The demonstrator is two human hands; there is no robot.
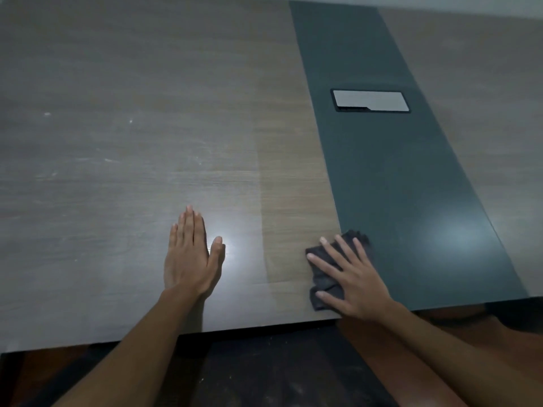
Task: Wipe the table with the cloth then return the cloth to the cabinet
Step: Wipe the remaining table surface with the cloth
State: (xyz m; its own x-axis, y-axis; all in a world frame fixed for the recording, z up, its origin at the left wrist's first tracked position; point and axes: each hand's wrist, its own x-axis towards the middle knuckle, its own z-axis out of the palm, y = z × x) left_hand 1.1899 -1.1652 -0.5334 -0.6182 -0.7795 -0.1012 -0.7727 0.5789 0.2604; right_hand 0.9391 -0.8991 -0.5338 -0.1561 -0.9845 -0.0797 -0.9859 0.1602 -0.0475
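A large wood-grain table (117, 142) fills the view, with a dark grey strip (396, 177) running down its right part. A crumpled dark grey cloth (324, 279) lies near the table's front edge, at the border of wood and strip. My right hand (355, 277) presses flat on the cloth with fingers spread. My left hand (191, 254) rests palm down on the bare wood to the left, fingers together, holding nothing. No cabinet is in view.
A rectangular silver cover plate (370, 100) is set into the dark strip further back. White specks and faint smears mark the left part of the wood. The table's front edge (205, 331) runs just below my hands, with dark floor beneath.
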